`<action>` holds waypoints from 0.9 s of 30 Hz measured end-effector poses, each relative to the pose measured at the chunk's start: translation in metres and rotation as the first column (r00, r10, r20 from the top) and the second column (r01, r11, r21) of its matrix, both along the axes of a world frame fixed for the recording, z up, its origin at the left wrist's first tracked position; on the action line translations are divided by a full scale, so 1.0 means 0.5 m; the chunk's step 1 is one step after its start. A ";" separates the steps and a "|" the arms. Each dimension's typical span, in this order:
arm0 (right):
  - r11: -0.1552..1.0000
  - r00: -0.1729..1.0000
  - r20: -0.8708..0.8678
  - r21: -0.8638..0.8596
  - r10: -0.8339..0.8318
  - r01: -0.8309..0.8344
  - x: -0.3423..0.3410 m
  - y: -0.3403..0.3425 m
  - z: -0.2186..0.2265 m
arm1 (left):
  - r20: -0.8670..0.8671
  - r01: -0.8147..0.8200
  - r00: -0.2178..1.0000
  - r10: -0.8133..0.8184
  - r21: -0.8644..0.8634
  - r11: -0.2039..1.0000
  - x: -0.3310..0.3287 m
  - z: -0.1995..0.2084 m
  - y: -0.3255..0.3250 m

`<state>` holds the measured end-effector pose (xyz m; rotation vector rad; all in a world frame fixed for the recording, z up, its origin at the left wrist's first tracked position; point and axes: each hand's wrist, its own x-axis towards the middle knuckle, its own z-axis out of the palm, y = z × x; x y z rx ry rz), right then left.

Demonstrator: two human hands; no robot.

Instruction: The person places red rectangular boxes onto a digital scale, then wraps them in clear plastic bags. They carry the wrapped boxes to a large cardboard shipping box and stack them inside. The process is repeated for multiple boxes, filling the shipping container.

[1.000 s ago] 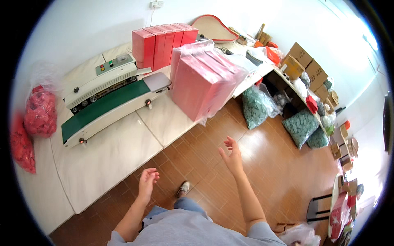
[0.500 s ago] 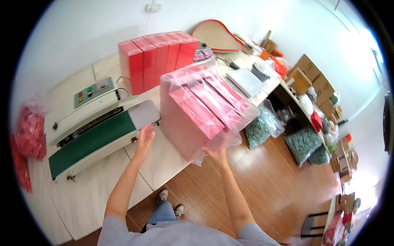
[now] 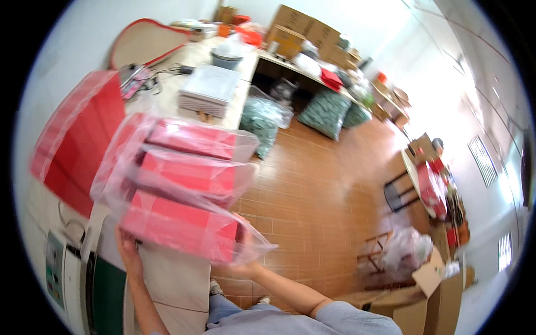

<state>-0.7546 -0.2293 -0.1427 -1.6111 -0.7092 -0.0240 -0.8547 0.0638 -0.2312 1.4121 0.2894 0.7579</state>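
A clear plastic bag (image 3: 251,146) wraps several red boxes, and three long box faces show, the nearest red box (image 3: 178,226) among them. My left hand (image 3: 129,255) is at the bag's near left corner, its fingers partly hidden under the box. My right hand (image 3: 244,257) grips the near right end, with the thin plastic over part of it. The bagged boxes lean at an angle above the table's front edge. Whether their underside touches the table, I cannot tell.
A row of plastic-wrapped red boxes (image 3: 84,134) stands farther left. The sealing machine (image 3: 67,279) is at the lower left. A silver-grey box (image 3: 209,86) sits on the table (image 3: 178,279). Stuffed green bags (image 3: 326,114) lie on the floor; an open carton (image 3: 413,307) stands at lower right.
The view has turned to the right. My left hand, earlier apart by the machine, is now on the bagged boxes. They have turned so their long faces point toward me.
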 end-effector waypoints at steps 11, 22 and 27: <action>0.925 0.914 -0.237 0.109 -0.330 0.363 -0.173 -0.457 0.199 | -0.412 0.968 0.226 -0.882 -0.006 0.251 0.072 -0.230 -0.339; 0.194 0.208 0.031 0.517 -0.978 0.834 -0.829 -0.823 0.267 | -0.196 0.682 -0.673 -0.714 0.211 -0.701 -0.033 0.217 -1.101; -0.266 -0.217 -0.157 0.481 -0.964 0.835 -1.086 -0.898 0.244 | -0.341 0.543 -0.703 -0.624 0.309 -0.781 -0.238 0.279 -1.388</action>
